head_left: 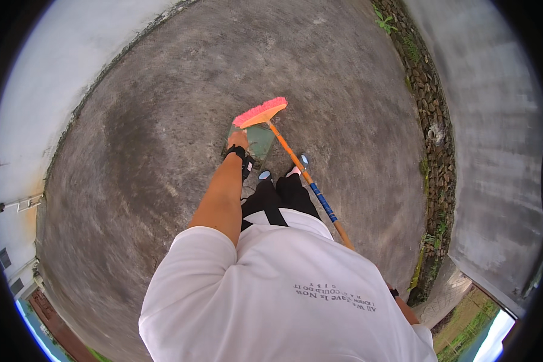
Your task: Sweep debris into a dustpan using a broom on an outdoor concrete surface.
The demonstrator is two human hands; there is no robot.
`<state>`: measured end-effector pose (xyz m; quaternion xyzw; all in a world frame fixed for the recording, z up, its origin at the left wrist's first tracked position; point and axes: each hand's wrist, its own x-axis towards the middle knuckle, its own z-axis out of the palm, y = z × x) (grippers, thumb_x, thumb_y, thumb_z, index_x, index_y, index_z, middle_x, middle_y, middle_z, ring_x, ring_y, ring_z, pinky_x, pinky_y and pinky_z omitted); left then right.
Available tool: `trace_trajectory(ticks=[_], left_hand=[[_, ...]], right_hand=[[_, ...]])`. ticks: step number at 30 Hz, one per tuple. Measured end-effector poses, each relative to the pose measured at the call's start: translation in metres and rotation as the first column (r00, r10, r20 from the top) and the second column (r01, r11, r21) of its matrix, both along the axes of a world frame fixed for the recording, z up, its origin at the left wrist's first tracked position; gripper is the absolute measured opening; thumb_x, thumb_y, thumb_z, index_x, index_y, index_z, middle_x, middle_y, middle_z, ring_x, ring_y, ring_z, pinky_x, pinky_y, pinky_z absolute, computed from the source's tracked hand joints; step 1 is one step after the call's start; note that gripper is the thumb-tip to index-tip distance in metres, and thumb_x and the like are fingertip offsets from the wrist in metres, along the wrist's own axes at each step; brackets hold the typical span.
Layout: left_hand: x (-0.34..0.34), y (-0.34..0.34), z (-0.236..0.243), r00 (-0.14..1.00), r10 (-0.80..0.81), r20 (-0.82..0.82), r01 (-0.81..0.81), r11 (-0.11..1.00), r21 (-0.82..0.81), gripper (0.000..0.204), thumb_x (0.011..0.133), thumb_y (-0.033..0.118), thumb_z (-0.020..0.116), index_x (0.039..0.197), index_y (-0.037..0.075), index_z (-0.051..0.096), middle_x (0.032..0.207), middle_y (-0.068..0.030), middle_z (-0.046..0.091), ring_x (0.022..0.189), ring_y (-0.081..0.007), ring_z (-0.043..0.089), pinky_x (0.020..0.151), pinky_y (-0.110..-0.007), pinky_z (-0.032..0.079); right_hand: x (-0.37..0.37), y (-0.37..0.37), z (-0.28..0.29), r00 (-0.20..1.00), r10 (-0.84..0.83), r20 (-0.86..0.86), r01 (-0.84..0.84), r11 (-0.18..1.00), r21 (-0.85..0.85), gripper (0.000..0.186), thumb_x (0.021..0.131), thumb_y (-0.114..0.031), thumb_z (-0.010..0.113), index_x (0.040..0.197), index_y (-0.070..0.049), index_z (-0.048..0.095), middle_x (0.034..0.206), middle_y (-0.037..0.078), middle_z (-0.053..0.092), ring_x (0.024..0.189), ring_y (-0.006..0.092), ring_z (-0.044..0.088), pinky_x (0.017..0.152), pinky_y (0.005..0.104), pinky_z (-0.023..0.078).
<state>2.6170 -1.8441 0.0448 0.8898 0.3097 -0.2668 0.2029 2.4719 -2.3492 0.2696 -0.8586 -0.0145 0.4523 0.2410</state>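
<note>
A broom with a pink-bristled, orange head (262, 112) slants across the ground in front of me. Its orange handle (291, 152), with a blue patterned band, runs down to the right until my white shirt hides the upper end. My left hand (238, 140) reaches down beside the broom head, its fingers closed at the edge of a flat greenish panel (260, 141). The panel's exact kind is unclear. Of my right arm only the black-banded wrist (394, 292) and part of the forearm show; my torso hides that hand.
My feet (303, 160) stand just behind the panel on stained grey concrete (181, 114). A white wall (60, 78) curves along the left. On the right, a stone-filled gutter (438, 136) with weeds runs below a grey wall (495, 151).
</note>
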Motion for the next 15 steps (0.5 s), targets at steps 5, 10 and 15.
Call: trace_trajectory(ticks=[5,10,15], left_hand=[[-0.015,0.011,-0.008,0.986,0.149,0.075,-0.146,0.988,-0.046,0.038,0.083,0.031,0.032,0.083,-0.001,0.054,0.085,-0.0189,0.053,0.075,-0.0332,0.051,0.064,-0.043,0.044],[-0.009,-0.002,0.003,0.974,0.219,-0.051,-0.224,0.963,-0.152,0.033,0.083,0.026,0.033,0.088,0.000,0.054,0.085,-0.0186,0.052,0.072,-0.0318,0.052,0.060,-0.043,0.045],[-0.012,-0.019,-0.014,0.994,-0.056,-0.095,0.053,0.998,-0.040,0.030,0.084,0.022,0.032,0.098,0.003,0.050,0.093,-0.0164,0.050,0.078,-0.0290,0.053,0.066,-0.040,0.046]], right_hand=[[0.063,0.047,-0.048,0.998,0.036,0.056,-0.033,0.998,-0.046,0.015,0.066,-0.011,0.048,0.076,0.002,0.047,0.058,0.019,0.050,0.053,0.0284,0.050,0.050,0.0335,0.039],[0.113,0.071,-0.104,0.948,0.209,0.240,-0.194,0.977,-0.086,0.012,0.067,-0.008,0.047,0.075,0.001,0.047,0.062,0.019,0.051,0.056,0.0286,0.051,0.052,0.0355,0.040],[0.100,0.038,-0.085,0.874,0.441,0.203,-0.386,0.885,-0.261,0.019,0.067,-0.012,0.051,0.081,0.000,0.047,0.072,0.022,0.053,0.068,0.0369,0.051,0.060,0.0412,0.042]])
